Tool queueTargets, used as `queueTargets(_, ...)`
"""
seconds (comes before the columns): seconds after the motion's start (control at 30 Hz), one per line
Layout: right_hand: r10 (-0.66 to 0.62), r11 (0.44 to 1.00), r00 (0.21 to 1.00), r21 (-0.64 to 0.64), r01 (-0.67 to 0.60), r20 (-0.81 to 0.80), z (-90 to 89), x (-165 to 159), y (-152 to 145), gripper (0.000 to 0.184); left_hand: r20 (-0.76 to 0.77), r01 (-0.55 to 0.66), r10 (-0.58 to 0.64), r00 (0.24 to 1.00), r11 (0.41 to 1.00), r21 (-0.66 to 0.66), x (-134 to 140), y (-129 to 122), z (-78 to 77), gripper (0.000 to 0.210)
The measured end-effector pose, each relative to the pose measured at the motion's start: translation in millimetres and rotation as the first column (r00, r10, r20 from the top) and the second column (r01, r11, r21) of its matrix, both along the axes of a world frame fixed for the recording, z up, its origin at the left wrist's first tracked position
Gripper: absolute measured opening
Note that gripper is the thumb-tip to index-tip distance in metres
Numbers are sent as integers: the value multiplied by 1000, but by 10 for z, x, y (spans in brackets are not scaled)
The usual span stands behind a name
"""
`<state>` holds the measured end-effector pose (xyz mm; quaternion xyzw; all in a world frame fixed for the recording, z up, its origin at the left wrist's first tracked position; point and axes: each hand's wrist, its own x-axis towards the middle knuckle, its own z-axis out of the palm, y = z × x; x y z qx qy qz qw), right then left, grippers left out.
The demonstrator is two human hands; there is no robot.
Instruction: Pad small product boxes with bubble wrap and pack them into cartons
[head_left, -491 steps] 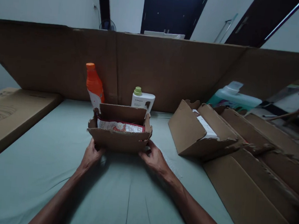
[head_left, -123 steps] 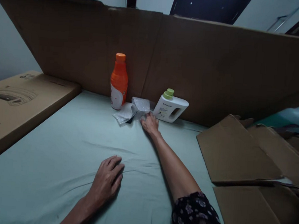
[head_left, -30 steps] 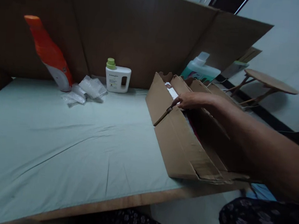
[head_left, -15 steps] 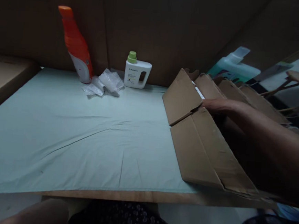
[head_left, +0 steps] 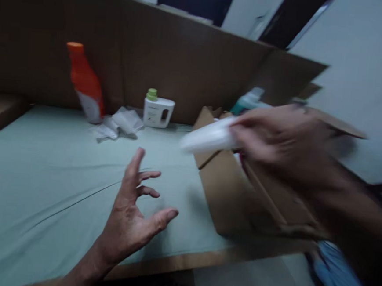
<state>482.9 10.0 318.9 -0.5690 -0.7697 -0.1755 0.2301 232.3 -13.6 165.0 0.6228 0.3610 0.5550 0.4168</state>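
Note:
My right hand (head_left: pixel 274 136) grips a white, rounded, elongated object (head_left: pixel 211 136), smeared by motion so its kind is unclear. It is held above the open cardboard box (head_left: pixel 226 194) at the right of the table. My left hand (head_left: pixel 133 209) hovers over the cloth near the front edge, fingers spread and thumb out, with nothing in it. At the back stand an orange-and-white bottle (head_left: pixel 86 84) and a white jug with a green cap (head_left: pixel 158 112). Crumpled bubble wrap (head_left: pixel 121 124) lies between them.
A pale green cloth (head_left: pixel 58 185) covers the table. Cardboard panels (head_left: pixel 184 58) rise along the back. A bottle of teal liquid (head_left: pixel 247 101) stands behind the box. At the far left is another cardboard piece (head_left: pixel 1 112).
My right hand has come up out of the box with the white object. My left hand has risen from below the table edge and spread open. The view has tilted upward.

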Motion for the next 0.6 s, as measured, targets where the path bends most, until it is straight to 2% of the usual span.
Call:
queueTargets(0.03, 201, 973, 978, -101, -206, -57, -129, -215, -112, 16, 19, -21, 22, 1000, 999, -41, 64, -10, -70, 98)
queueTargets(0.07, 370, 896, 912, -190, -401, -180, -277, -382, -187, 12, 12, -49, 50, 999, 995, -89, 91, -16, -151, 90)
queueTargets(0.1, 423, 826, 862, -274, -494, -279, -416, -482, -230, 14, -25, -84, 81, 996, 987, -135, 82, -7, -235, 76)
queueTargets(0.13, 428, 779, 826, -314, -543, -367, -524, -506, -256, 18, -87, -125, 112, 990, 978, -169, 41, 26, -312, 60)
queueTargets(0.17, 391, 761, 806, -336, -555, -445, -586, -454, -279, 24, -165, -175, 144, 976, 967, -187, -25, 85, -371, 48)
queueTargets(0.2, 320, 778, 807, -348, -523, -497, -600, -328, -306, 30, -247, -237, 189, 950, 955, -180, -106, 174, -407, 42)
queueTargets(0.27, 135, 863, 838, -352, -362, -529, -512, 104, -379, 30, -394, -396, 338, 855, 915, -75, -282, 441, -398, 40)
queueTargets(0.33, -98, 927, 884, -366, -87, -457, -359, 685, -463, 25, -474, -527, 519, 711, 840, 130, -439, 823, -328, 45)
queueTargets(0.37, -225, 917, 899, -393, 65, -376, -293, 987, -510, 25, -468, -583, 619, 630, 776, 242, -504, 1043, -296, 49)
queueTargets(0.4, -338, 878, 902, -436, 199, -270, -247, 1273, -564, 27, -511, -533, 601, 614, 794, 293, -557, 1266, -278, 59)
queueTargets(0.47, -446, 741, 894, -578, 343, -43, -240, 1742, -698, 27, -639, -398, 458, 618, 883, 247, -615, 1660, -304, 81)
queueTargets(0.53, -429, 611, 900, -710, 350, 75, -352, 2019, -848, 19, -730, -334, 360, 581, 923, 189, -601, 1894, -414, 83)
queueTargets(0.6, -373, 528, 922, -795, 300, 101, -533, 2106, -960, 11, -769, -277, 318, 555, 942, 189, -516, 1919, -579, 75)
